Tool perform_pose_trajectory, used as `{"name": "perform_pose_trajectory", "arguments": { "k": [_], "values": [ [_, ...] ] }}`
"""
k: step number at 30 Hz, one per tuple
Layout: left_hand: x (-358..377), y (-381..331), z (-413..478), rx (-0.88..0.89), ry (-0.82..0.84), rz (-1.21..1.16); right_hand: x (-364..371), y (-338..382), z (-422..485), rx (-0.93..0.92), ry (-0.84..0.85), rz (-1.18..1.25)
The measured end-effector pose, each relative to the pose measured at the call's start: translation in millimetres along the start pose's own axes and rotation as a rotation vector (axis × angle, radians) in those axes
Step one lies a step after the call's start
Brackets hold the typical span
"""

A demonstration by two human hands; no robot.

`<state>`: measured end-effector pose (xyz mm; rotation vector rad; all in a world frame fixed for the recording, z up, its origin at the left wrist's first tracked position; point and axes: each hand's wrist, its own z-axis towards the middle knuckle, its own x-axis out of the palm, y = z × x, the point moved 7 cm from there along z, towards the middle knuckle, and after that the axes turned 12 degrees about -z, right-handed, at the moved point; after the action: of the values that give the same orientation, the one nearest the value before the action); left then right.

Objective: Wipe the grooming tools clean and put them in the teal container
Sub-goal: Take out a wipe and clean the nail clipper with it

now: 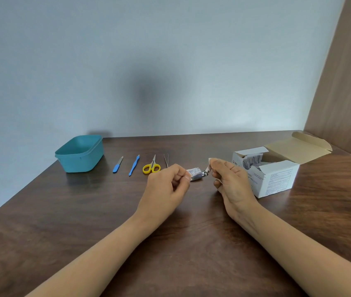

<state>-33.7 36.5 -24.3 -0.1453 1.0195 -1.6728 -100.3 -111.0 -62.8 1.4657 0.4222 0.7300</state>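
Head view, clipper [199, 175] between hands [166, 183] [232, 183], right pinching wipe [209, 160]

Shiny metal clipper [199, 175], wood-grain table [106, 211]

Both hands are held close together just above the bench [67, 219], with bare forearms stretched in from below.
The left hand [167, 184] is curled with its back turned up, and a nail clipper [199, 175] is pinched at its fingertips. The right hand [232, 181] is turned thumb uppermost, and a white wipe [209, 162] is pinched between thumb and fingers at the clipper's other end.
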Motion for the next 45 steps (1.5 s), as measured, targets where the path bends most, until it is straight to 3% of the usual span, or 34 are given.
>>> {"name": "perform_pose_trajectory", "arguments": {
  "k": [6,12,14,20,28,40,45],
  "values": [
    [2,10,-5,-0.24,-0.074,-0.193,-3,25,-10,-0.343,-0.08,-0.161],
    [8,18,-16,-0.477,-0.171,-0.413,11,57,-41,-0.974,-0.208,-0.769],
    [11,20,-20,-0.552,-0.19,-0.524,16,58,-45,-1.08,-0.208,-0.882],
    [23,19,-25,-0.674,-0.145,-0.827,21,58,-49,-1.156,-0.196,-0.967],
    [21,21,-25,-0.678,-0.163,-0.915,18,52,-37,-1.052,-0.121,-0.887],
    [4,22,-19,-0.531,-0.251,-0.642,13,47,-31,-0.994,-0.144,-0.868],
    [-7,5,-12,-0.281,-0.226,-0.285,19,58,-48,-1.222,-0.289,-1.041]
  ]
}}
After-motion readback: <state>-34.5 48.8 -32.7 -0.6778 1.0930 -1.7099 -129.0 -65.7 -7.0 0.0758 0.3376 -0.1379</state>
